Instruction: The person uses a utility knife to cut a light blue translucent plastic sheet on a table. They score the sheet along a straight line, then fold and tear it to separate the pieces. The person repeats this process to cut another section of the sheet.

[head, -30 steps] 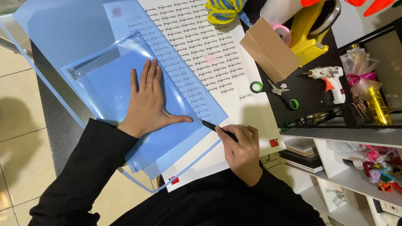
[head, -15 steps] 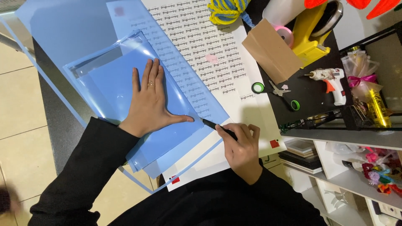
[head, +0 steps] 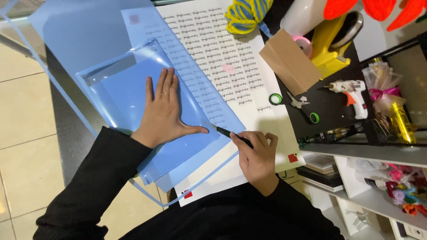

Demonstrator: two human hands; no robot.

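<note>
Marking or cutting along the right edge of clear blue plastic sheets point(head: 133, 84), stacked on the counter point(head: 66, 115) over a large printed paper point(head: 231, 66). Left hand point(head: 164, 111) spread flat, pressing the stack. Right hand point(head: 255, 153) pinching a black pen-like tool point(head: 231, 134), tip at the sheet edge just beside the left thumb. Next, likely: steady draw along that edge, stack kept pinned. Against the earlier frame: hands and sheets much the same, no clear shift.

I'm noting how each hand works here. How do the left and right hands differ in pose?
The left hand lies flat, fingers spread, pressing the blue sheet; the right hand is curled. The left hand holds nothing; the right hand has a grip on a black tool. Both wear black sleeves.
</note>
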